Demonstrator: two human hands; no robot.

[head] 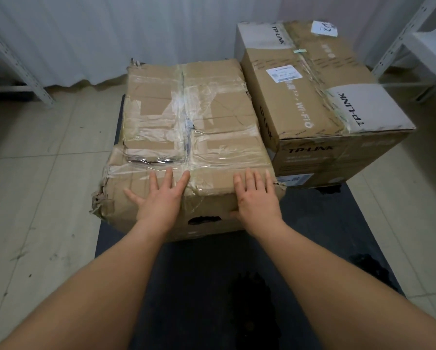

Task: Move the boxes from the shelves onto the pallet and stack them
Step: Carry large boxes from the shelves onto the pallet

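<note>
Head view: two flat hands on the near top edge of a battered, heavily taped cardboard box (189, 127).
Left hand (158, 198) and right hand (256, 198) spread open, fingers straight, pressing, gripping nothing. Box resting on dark pallet (199, 274); TP-LINK carton (320, 97) touching it at 2 o'clock. White shelf frames (20, 64) at 10 and 2 o'clock.

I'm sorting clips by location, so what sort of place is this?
Probably a small storeroom or stockroom. Two taped cardboard boxes, a worn one and a printed one, sit on a dark pallet on a tiled floor, with grey metal shelving along the walls.
</note>
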